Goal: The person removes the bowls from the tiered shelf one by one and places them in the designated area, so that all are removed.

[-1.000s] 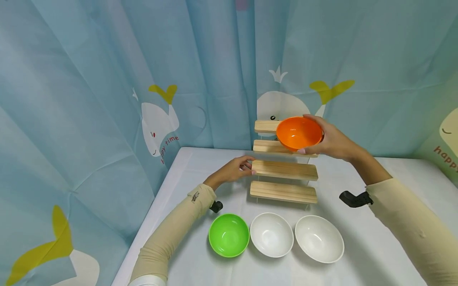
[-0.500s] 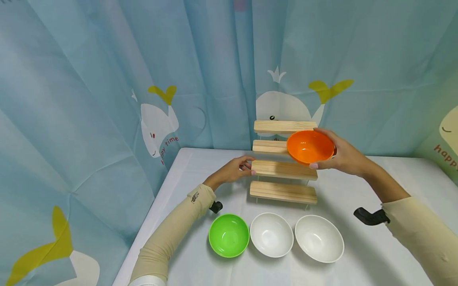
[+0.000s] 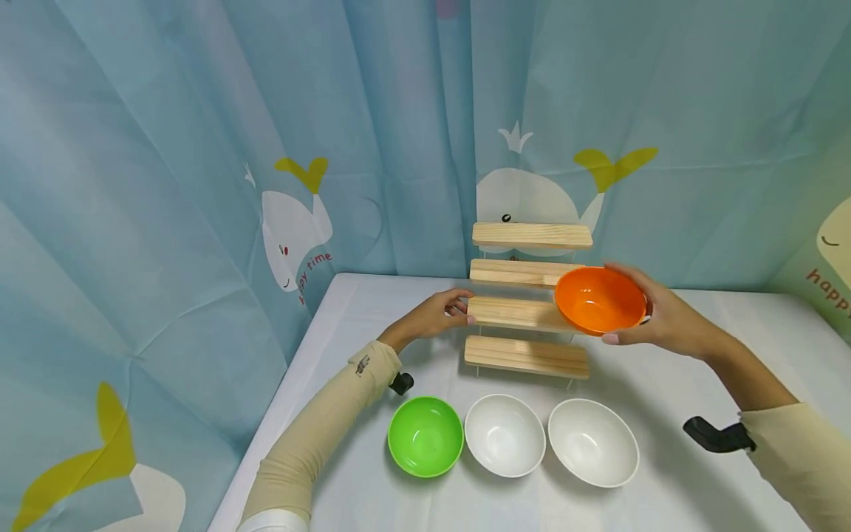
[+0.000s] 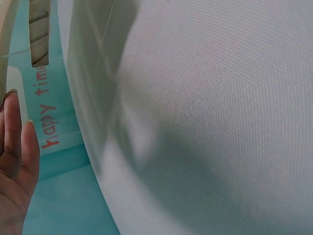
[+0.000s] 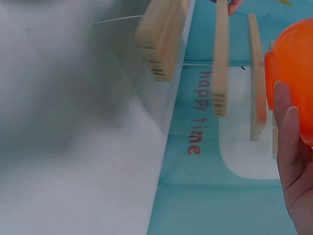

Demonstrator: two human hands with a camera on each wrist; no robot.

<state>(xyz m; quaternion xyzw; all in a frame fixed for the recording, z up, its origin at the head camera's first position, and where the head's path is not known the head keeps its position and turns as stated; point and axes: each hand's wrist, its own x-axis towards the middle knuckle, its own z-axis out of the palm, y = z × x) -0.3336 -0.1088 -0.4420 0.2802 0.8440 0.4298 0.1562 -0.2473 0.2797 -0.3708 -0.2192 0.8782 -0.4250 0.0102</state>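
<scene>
My right hand [image 3: 671, 314] holds an orange bowl [image 3: 594, 297] by its right side, with the thumb at the near rim. The bowl is tilted towards me and overlaps the right ends of the two middle boards in the head view. In the right wrist view the bowl [image 5: 298, 73] shows its foot ring, with fingers against its underside. My left hand [image 3: 435, 313] grips the left end of a board on a stepped wooden rack [image 3: 515, 313]. In the left wrist view the fingers [image 4: 14, 132] appear at the left edge, and their contact is out of frame.
In front of the rack a green bowl [image 3: 425, 437], a white bowl [image 3: 505, 436] and another white bowl [image 3: 593, 443] stand in a row on the white tablecloth [image 3: 705, 414]. A blue whale-print curtain [image 3: 412, 133] hangs behind the table.
My right hand has carried the orange bowl down and to the right, from before the top boards to beside the middle ones. The left hand has stayed at the rack.
</scene>
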